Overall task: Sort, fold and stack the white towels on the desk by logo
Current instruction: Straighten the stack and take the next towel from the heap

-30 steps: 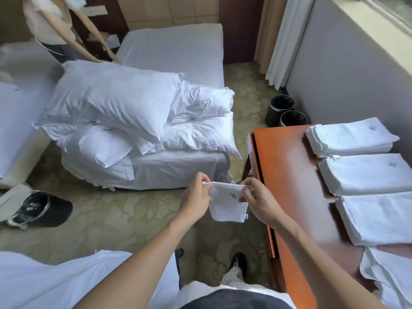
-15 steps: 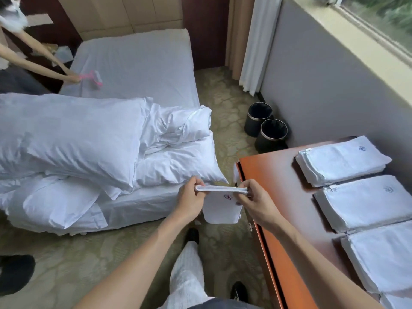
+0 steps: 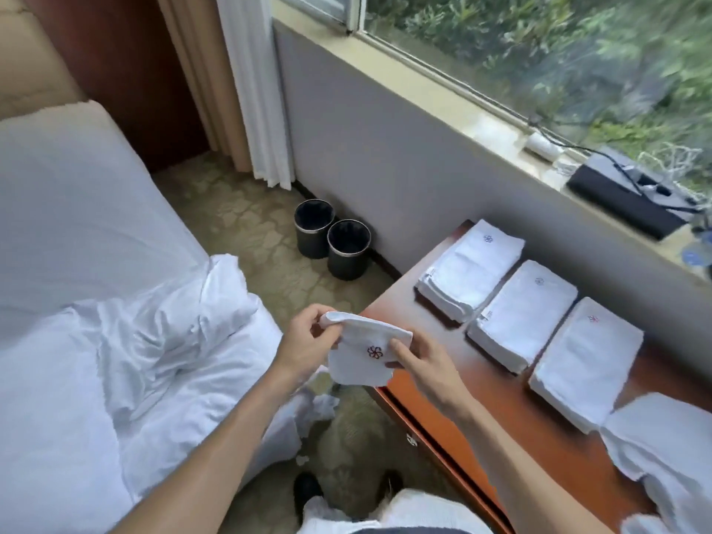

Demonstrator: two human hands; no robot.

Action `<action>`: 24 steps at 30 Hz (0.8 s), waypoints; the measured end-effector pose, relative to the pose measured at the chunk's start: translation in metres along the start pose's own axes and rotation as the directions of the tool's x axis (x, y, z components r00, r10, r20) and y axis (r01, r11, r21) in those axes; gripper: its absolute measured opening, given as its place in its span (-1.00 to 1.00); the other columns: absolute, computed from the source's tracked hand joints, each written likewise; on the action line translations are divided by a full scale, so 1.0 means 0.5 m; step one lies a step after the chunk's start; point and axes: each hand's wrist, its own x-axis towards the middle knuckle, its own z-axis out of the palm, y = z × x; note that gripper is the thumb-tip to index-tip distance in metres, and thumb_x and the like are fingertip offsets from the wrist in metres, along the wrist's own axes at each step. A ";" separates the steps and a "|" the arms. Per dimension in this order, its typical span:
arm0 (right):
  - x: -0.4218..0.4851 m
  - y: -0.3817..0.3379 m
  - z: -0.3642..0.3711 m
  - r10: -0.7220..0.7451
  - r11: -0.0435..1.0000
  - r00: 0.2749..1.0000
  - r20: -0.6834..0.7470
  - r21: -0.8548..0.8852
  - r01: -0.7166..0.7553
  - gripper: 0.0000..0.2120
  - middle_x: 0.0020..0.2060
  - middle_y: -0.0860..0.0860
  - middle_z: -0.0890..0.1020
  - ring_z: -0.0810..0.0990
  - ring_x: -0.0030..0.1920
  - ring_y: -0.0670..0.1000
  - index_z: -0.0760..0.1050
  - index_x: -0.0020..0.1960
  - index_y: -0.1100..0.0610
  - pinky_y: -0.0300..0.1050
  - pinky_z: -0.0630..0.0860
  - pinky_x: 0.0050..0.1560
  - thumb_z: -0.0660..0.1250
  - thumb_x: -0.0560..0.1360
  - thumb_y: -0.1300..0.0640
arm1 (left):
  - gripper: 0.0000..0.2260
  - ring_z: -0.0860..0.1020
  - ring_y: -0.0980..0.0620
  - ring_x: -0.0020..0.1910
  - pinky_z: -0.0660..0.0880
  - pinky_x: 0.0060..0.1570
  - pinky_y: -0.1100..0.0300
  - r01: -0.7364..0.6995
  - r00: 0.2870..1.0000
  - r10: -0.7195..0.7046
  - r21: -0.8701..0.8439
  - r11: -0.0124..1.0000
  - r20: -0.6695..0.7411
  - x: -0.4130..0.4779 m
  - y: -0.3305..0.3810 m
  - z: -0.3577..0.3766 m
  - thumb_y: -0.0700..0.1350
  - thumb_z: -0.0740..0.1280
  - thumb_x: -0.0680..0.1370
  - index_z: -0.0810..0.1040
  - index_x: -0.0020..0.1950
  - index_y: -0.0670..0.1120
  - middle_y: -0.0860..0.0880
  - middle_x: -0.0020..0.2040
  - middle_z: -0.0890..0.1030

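Towel w/ red logo is pinched at both sides by left hand & right hand; it should be laid squarely on near red-logo stack, edges aligned.

Two black bins, white bed, curtain, window

Head view, looking down and forward, close above desk edge
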 end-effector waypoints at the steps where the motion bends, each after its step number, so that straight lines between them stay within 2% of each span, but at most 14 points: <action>1: 0.002 0.002 -0.016 0.012 0.999 0.999 -0.033 0.034 -0.011 -0.82 0.08 0.06 0.71 0.69 0.11 0.09 0.58 0.23 0.11 0.13 0.65 0.16 0.35 0.65 0.11 | -0.88 0.66 0.02 -0.13 0.64 -0.10 0.12 -0.012 0.999 0.012 -0.001 1.000 0.038 0.024 0.011 0.014 -0.01 0.39 0.44 0.64 -0.05 0.13 0.01 -0.13 0.69; 3: 0.005 0.009 -0.054 0.017 0.997 0.994 -0.106 0.074 -0.009 -0.78 0.07 0.01 0.72 0.69 0.10 0.03 0.61 0.25 0.09 -0.01 0.66 0.11 0.41 0.61 0.16 | -0.88 0.66 -0.01 -0.15 0.66 -0.08 0.05 -0.023 0.992 0.022 0.005 1.000 0.123 0.068 0.030 0.052 -0.07 0.38 0.45 0.65 -0.06 0.11 -0.02 -0.13 0.69; 5: 0.011 0.024 -0.095 0.018 0.996 0.986 -0.163 0.088 -0.003 -0.80 0.01 -0.07 0.73 0.68 0.01 -0.08 0.65 0.21 -0.01 -0.15 0.61 -0.03 0.43 0.60 0.14 | -0.88 0.62 0.02 -0.23 0.61 -0.15 0.05 -0.019 0.980 0.015 0.020 1.000 0.198 0.108 0.052 0.101 -0.08 0.37 0.46 0.64 -0.07 0.12 0.01 -0.21 0.66; 7: 0.026 0.043 -0.136 0.033 0.996 0.976 -0.217 0.085 -0.015 -0.86 -0.03 -0.08 0.73 0.70 -0.03 -0.09 0.66 0.15 -0.06 -0.13 0.62 -0.04 0.41 0.62 0.10 | -0.85 0.56 0.12 -0.27 0.51 -0.21 0.19 -0.066 0.970 0.051 0.056 0.996 0.237 0.141 0.073 0.154 -0.09 0.37 0.48 0.63 -0.07 0.16 0.09 -0.27 0.62; 9: 0.036 0.062 -0.173 0.055 0.990 0.959 -0.278 0.138 -0.017 -0.85 -0.01 -0.08 0.72 0.70 -0.02 -0.03 0.66 0.10 -0.09 -0.04 0.68 -0.02 0.37 0.64 0.12 | -0.86 0.53 0.22 -0.26 0.46 -0.23 0.34 -0.136 0.962 0.110 0.089 0.987 0.252 0.166 0.095 0.206 -0.05 0.38 0.50 0.64 -0.06 0.21 0.15 -0.24 0.64; 10: 0.040 0.071 -0.189 0.064 0.987 0.949 -0.309 0.162 -0.014 -0.83 -0.01 -0.10 0.72 0.69 -0.02 -0.03 0.66 0.07 -0.11 -0.06 0.68 -0.03 0.35 0.65 0.12 | -0.91 0.53 0.24 -0.25 0.46 -0.23 0.36 -0.155 0.959 0.124 0.102 0.983 0.256 0.177 0.106 0.230 0.01 0.40 0.50 0.64 -0.06 0.21 0.17 -0.21 0.66; 12: 0.045 0.089 -0.218 0.072 0.984 0.931 -0.359 0.177 -0.008 -0.83 0.00 -0.17 0.70 0.67 0.00 -0.12 0.65 0.08 -0.14 -0.15 0.63 0.01 0.33 0.66 0.09 | -0.90 0.57 0.18 -0.17 0.51 -0.15 0.25 -0.180 0.950 0.130 0.158 0.971 0.284 0.201 0.126 0.273 0.12 0.41 0.49 0.66 -0.04 0.16 0.16 -0.14 0.69; 13: 0.046 0.098 -0.232 0.080 0.983 0.922 -0.379 0.186 -0.008 -0.85 0.00 -0.18 0.70 0.65 0.03 -0.14 0.64 0.10 -0.12 -0.18 0.58 0.04 0.32 0.67 0.08 | -0.89 0.59 0.14 -0.12 0.52 -0.10 0.21 -0.178 0.943 0.120 0.166 0.970 0.310 0.213 0.134 0.294 0.10 0.43 0.52 0.66 -0.02 0.12 0.13 -0.10 0.71; 16: 0.051 0.121 -0.272 0.131 0.975 0.884 -0.448 0.219 -0.034 -0.87 -0.06 0.02 0.67 0.62 -0.04 0.01 0.59 0.05 0.08 -0.04 0.51 0.00 0.32 0.65 0.04 | -0.95 0.65 0.05 -0.06 0.56 -0.02 0.14 -0.169 0.913 0.106 0.129 0.977 0.394 0.247 0.152 0.356 -0.06 0.45 0.60 0.66 0.05 0.03 0.03 -0.04 0.72; 19: 0.060 0.139 -0.312 0.167 0.961 0.845 -0.508 0.275 -0.025 -0.71 -0.04 0.23 0.60 0.54 -0.10 0.12 0.50 0.04 0.27 0.18 0.50 0.00 0.33 0.65 0.00 | -0.93 0.63 -0.06 -0.07 0.57 -0.02 0.03 -0.200 0.877 0.103 0.163 0.966 0.469 0.283 0.170 0.416 0.01 0.44 0.59 0.65 0.05 0.07 0.00 -0.02 0.69; 22: 0.071 0.153 -0.357 0.213 0.949 0.805 -0.554 0.314 -0.035 -0.61 -0.05 0.23 0.59 0.54 -0.12 0.08 0.49 0.01 0.21 0.21 0.50 -0.02 0.32 0.60 -0.15 | -0.91 0.60 0.03 -0.12 0.56 -0.08 0.10 -0.202 0.840 0.071 0.188 0.961 0.537 0.326 0.189 0.477 0.11 0.41 0.56 0.64 0.02 0.15 0.08 -0.05 0.66; 24: 0.085 0.158 -0.383 0.243 0.944 0.773 -0.586 0.327 -0.048 -0.55 -0.02 0.19 0.63 0.61 -0.07 0.08 0.53 0.03 0.15 0.22 0.54 0.06 0.29 0.56 -0.26 | -0.90 0.60 0.07 -0.12 0.55 -0.11 0.26 -0.178 0.819 0.048 0.174 0.969 0.572 0.355 0.202 0.516 0.15 0.39 0.54 0.63 0.00 0.20 0.07 -0.04 0.68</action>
